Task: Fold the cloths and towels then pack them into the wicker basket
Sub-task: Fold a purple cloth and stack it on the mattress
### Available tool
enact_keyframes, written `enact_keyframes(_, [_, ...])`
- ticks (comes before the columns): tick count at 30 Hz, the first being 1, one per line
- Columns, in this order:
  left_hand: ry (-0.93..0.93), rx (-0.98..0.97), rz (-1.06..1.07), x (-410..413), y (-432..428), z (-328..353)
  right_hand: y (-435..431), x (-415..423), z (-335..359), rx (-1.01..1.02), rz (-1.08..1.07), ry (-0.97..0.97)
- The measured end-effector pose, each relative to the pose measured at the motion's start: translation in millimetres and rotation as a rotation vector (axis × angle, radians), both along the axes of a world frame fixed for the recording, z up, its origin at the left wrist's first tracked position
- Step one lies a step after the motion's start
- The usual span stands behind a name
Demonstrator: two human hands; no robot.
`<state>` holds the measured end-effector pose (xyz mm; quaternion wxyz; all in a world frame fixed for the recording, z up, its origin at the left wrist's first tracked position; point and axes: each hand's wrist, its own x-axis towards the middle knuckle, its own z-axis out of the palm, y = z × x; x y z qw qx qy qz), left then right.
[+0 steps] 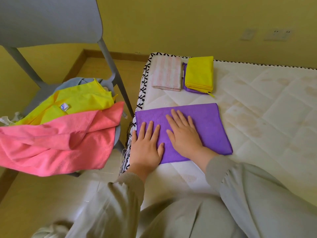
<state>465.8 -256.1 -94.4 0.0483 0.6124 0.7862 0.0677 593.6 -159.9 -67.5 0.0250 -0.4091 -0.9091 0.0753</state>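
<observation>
Pressing flat, fingers straight, gripping nothing: my left hand and right hand lie on the folded purple cloth at the mattress edge. Advice: smooth outward and align edges before folding again. No wicker basket is in view; a pink towel and a yellow cloth lie heaped on the chair.

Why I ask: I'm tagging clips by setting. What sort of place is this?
Probably a home bedroom: a bare quilted mattress serves as the folding surface, a grey chair beside it carries unfolded cloths, and wall sockets sit in the yellow wall behind.
</observation>
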Motion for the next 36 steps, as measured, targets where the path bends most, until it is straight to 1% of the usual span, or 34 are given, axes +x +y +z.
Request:
enact_keyframes(1, [-0.006,-0.001,0.001,0.0,-0.3,-1.1,2.0,-3.4,-3.9,0.001,0.058,-0.058])
enact_keyframes(2, [-0.013,-0.003,0.003,-0.2,-0.5,-1.6,7.4,-3.7,-9.4,0.003,0.051,-0.11])
enact_keyframes(3, [-0.016,-0.004,0.003,-0.5,-0.5,-0.9,15.6,-0.1,-13.9,0.009,-0.034,-0.129])
enact_keyframes(6, [-0.011,-0.03,-0.007,-0.7,-1.2,0.3,44.3,23.5,-14.0,-0.034,-0.527,-0.106])
enact_keyframes(7, [-0.011,-0.027,-0.006,-1.1,-1.7,0.3,51.8,27.8,-11.2,-0.06,-0.615,-0.125])
enact_keyframes(8, [-0.012,-0.021,-0.003,-1.5,-1.7,0.6,56.1,26.5,-8.0,-0.057,-0.638,-0.144])
enact_keyframes(9, [-0.014,-0.02,0.001,-1.8,-1.8,0.0,55.3,20.5,-3.6,-0.026,-0.607,-0.138])
enact_keyframes(10, [-0.016,-0.017,0.007,-1.8,-1.4,-1.2,51.1,11.7,0.4,0.018,-0.526,-0.103])
enact_keyframes(12, [-0.018,0.006,0.009,-1.3,-1.4,-2.3,32.0,-1.1,-0.5,0.091,-0.235,-0.07])
enact_keyframes(13, [-0.021,0.012,0.006,-1.2,-0.2,-2.1,23.3,-1.5,-5.6,0.081,-0.132,-0.087])
enact_keyframes(14, [-0.024,0.006,0.001,-1.3,0.5,-2.0,20.7,2.1,-11.1,0.058,-0.136,-0.1])
enact_keyframes(17, [-0.028,-0.039,-0.01,-1.4,-1.3,2.2,29.7,18.9,-21.2,0.026,-0.487,-0.064])
enact_keyframes(18, [-0.016,-0.055,-0.01,-2.3,0.0,5.3,30.7,20.3,-23.6,0.032,-0.538,-0.066])
enact_keyframes(20, [0.045,-0.061,-0.011,-5.9,6.5,14.1,30.3,17.4,-24.4,0.039,-0.528,-0.066])
enact_keyframes(22, [0.122,0.022,-0.038,-9.5,19.4,22.4,29.3,15.1,-25.3,0.038,-0.517,-0.054])
enact_keyframes(24, [0.101,0.117,-0.08,-11.0,42.2,26.6,30.1,16.2,-26.0,0.034,-0.527,-0.03])
enact_keyframes(27, [0.02,0.047,-0.225,1.1,72.4,31.8,29.7,17.0,-28.0,0.061,-0.53,-0.033])
enact_keyframes(29, [0.002,-0.058,-0.28,-3.7,82.1,22.6,30.4,16.8,-28.2,0.071,-0.527,-0.032])
enact_keyframes(31, [0.026,-0.135,-0.213,-24.8,78.9,11.7,31.1,16.8,-27.6,0.055,-0.52,-0.049])
enact_keyframes(32, [0.064,-0.142,-0.163,-37.1,73.9,8.6,31.5,16.8,-27.4,0.054,-0.514,-0.056])
enact_keyframes(36, [0.295,-0.188,-0.009,-71.4,61.3,18.0,31.8,15.8,-25.9,0.056,-0.517,-0.065])
